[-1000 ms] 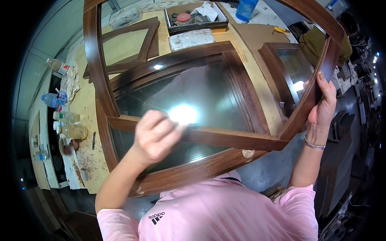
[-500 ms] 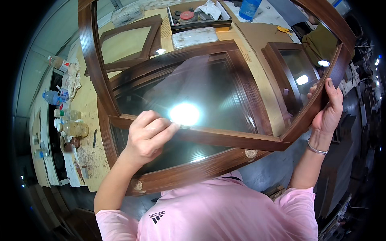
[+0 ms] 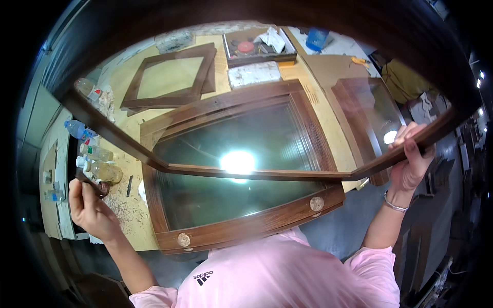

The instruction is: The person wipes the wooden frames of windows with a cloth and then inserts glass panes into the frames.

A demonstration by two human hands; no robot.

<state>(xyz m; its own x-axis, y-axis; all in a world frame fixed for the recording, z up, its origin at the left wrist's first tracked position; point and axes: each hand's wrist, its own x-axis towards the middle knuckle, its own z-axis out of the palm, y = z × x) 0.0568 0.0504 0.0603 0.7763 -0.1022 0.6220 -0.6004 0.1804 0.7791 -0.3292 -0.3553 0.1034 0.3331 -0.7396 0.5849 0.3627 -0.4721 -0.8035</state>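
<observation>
A raised dark brown wooden frame (image 3: 259, 173) tilts up close to me, its far rail blurred across the top of the view. My right hand (image 3: 408, 167) is closed around its right side. Out at the left, my left hand (image 3: 95, 210) pinches a small dark brown piece (image 3: 86, 179); what it is I cannot make out. Beneath the raised frame, a larger brown wooden door with a glass panel (image 3: 251, 232) lies on the table. Two round pale discs show on its near rail, and a bright light reflects in the glass.
Bottles (image 3: 105, 172) stand along the table's left side, near a round brown lid (image 3: 104, 190). Another wooden frame (image 3: 205, 77) lies at the far left. A tray of odds and ends (image 3: 246, 59), a blue container (image 3: 317, 38) and a narrow glazed door (image 3: 354, 123) are beyond.
My left hand has left the near rail and moved far left, where it pinches the dark piece. The raised frame has tilted, its far rail coming closer; my right hand still grips it.
</observation>
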